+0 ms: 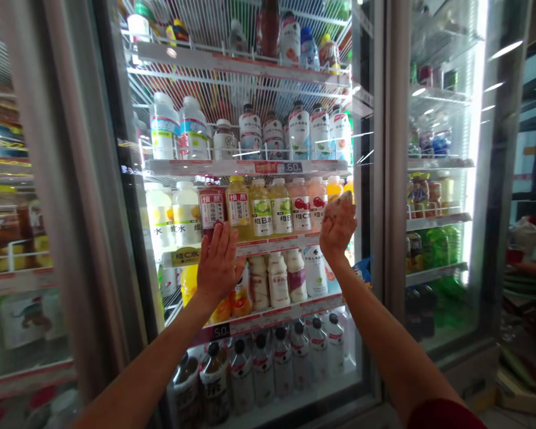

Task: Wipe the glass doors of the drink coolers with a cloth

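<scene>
My left hand (218, 262) lies flat on the glass door (312, 390) of a drinks fridge, fingers stretched upward and holding nothing. Behind it, through the glass, are a dark red bottle (212, 205) and an orange drink bottle (241, 292). Farther right, my right hand (338, 229) is raised against the glass near the door's right edge. Its fingers press on what looks like a pale, crumpled cloth (339, 201), mostly covered by the hand and blurred. Pink bottles (301, 204) with fruit labels stand behind the glass beside this hand.
Shelves of bottles fill the fridge, with white bottles (298, 128) above and dark-capped clear bottles (263, 363) at the bottom. A metal door frame (395, 179) separates this door from another glass-fronted fridge (438, 220) on the right. More stocked shelves (22, 280) show at left.
</scene>
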A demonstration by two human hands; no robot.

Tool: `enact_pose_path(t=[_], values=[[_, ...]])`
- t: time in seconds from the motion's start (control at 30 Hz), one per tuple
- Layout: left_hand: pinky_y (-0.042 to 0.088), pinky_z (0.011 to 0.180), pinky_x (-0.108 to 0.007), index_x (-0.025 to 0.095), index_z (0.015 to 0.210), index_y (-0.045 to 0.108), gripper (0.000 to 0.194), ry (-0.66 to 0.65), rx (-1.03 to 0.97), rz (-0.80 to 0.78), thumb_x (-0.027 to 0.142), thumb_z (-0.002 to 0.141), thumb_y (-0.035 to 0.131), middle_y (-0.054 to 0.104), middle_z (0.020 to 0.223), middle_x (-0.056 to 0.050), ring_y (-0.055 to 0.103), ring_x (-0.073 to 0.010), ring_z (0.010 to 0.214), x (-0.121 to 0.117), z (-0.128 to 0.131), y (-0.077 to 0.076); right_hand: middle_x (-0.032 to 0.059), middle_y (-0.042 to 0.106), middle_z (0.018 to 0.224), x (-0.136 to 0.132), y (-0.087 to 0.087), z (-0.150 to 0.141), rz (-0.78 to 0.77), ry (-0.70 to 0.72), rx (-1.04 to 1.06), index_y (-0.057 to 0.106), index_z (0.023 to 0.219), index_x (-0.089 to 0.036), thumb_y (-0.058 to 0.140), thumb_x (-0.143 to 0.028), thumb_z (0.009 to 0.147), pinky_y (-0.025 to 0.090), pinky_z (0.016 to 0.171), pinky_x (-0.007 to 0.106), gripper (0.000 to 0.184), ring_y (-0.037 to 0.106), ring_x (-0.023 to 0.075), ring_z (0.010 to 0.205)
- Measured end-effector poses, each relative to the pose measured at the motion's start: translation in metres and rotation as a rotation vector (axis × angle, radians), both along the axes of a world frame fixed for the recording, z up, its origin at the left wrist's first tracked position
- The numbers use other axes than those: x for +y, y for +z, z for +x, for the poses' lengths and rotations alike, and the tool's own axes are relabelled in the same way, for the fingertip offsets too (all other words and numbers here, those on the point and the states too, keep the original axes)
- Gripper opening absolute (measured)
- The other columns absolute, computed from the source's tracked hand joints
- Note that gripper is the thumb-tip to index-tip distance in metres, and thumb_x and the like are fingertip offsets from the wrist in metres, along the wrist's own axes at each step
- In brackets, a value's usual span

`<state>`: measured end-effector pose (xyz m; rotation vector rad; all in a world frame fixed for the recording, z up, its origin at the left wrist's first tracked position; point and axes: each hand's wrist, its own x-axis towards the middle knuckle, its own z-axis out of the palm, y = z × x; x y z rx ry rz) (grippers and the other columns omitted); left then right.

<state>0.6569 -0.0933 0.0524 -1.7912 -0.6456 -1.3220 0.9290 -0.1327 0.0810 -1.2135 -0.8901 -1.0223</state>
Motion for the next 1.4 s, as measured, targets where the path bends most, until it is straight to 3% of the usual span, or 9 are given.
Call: enact_pose_path(t=[0.2,0.43,0.67,0.73,0.83,0.93,1.1,1.2,1.4], values=[[0.015,0.111,-0.043,0.018,0.141,0.018,0.065,-0.02,0.025,0.008,0.033,0.084,0.045,0.026,0.145,-0.011,0.019,-0.0221,0.136,-0.003,-0.008,0.005,0.0013,0.027,0.147,-0.003,-0.001,-0.04,-0.218,0.027,-0.502,0.023,0.14,-0.026,0.034,-0.026,0.089,0.017,0.113,0.045,0.053,0.013,0.0196,0.138],[0.01,0.112,-0.046,0.016,0.141,0.02,0.063,0.055,-0.217,-0.046,0.039,0.086,0.04,0.017,0.148,-0.011,0.011,-0.0244,0.138,0.003,-0.055,0.048,0.0136,0.024,0.147,0.0,0.046,0.003,0.01,-0.017,0.021,0.024,0.14,-0.01,0.028,-0.025,0.088,0.022,0.106,0.054,0.054,0.016,0.028,0.137],[0.012,0.111,-0.047,0.018,0.142,0.013,0.064,0.065,-0.197,-0.006,0.036,0.087,0.039,0.017,0.148,-0.011,0.012,-0.0249,0.138,0.012,-0.06,0.048,-0.0042,0.032,0.144,0.004,0.023,-0.084,-0.227,0.021,-0.807,0.038,0.133,-0.031,0.039,-0.031,0.088,0.02,0.112,0.041,0.045,0.016,0.0184,0.138],[0.014,0.111,-0.047,0.02,0.142,0.01,0.065,0.067,-0.172,0.012,0.036,0.087,0.041,0.017,0.148,-0.01,0.013,-0.0246,0.137,0.013,-0.063,0.047,-0.001,0.035,0.143,0.001,0.034,-0.062,-0.18,0.008,-0.719,0.037,0.134,-0.029,0.038,-0.03,0.089,0.02,0.111,0.044,0.045,0.02,0.019,0.137],[0.015,0.111,-0.047,0.021,0.142,0.007,0.068,0.075,-0.158,0.031,0.034,0.086,0.043,0.015,0.149,-0.009,0.012,-0.0245,0.138,0.015,-0.066,0.046,0.0085,0.032,0.144,-0.002,0.077,-0.016,0.018,-0.017,-0.189,0.032,0.137,-0.02,0.031,-0.026,0.089,0.024,0.106,0.053,0.048,0.023,0.0242,0.135],[0.014,0.111,-0.047,0.022,0.142,0.005,0.069,0.075,-0.16,0.032,0.034,0.086,0.044,0.013,0.149,-0.009,0.011,-0.0248,0.138,0.017,-0.066,0.046,0.0101,0.026,0.147,0.0,0.109,-0.016,0.067,-0.004,-0.003,0.032,0.137,-0.016,0.029,-0.025,0.089,0.026,0.104,0.054,0.049,0.021,0.0262,0.135],[0.014,0.111,-0.047,0.021,0.142,0.008,0.068,0.062,-0.156,0.023,0.034,0.086,0.044,0.015,0.148,-0.01,0.012,-0.0247,0.138,0.018,-0.067,0.045,-0.0009,0.029,0.146,0.005,0.072,-0.102,-0.18,0.03,-0.68,0.034,0.136,-0.027,0.038,-0.028,0.088,0.021,0.11,0.045,0.048,0.017,0.0209,0.137],[0.014,0.111,-0.047,0.02,0.142,0.012,0.067,0.055,-0.154,0.021,0.035,0.086,0.045,0.018,0.148,-0.011,0.013,-0.0245,0.137,0.016,-0.067,0.046,-0.0045,0.034,0.144,0.004,0.051,-0.108,-0.226,0.053,-0.924,0.038,0.133,-0.032,0.042,-0.029,0.088,0.02,0.111,0.041,0.046,0.019,0.0175,0.137],[0.013,0.111,-0.047,0.018,0.142,0.014,0.066,0.052,-0.157,0.01,0.036,0.086,0.043,0.017,0.148,-0.012,0.011,-0.0245,0.138,0.016,-0.068,0.047,0.0063,0.026,0.147,0.007,0.078,-0.046,0.027,0.074,-0.267,0.033,0.137,-0.021,0.032,-0.025,0.089,0.019,0.107,0.055,0.048,0.019,0.0265,0.136]])
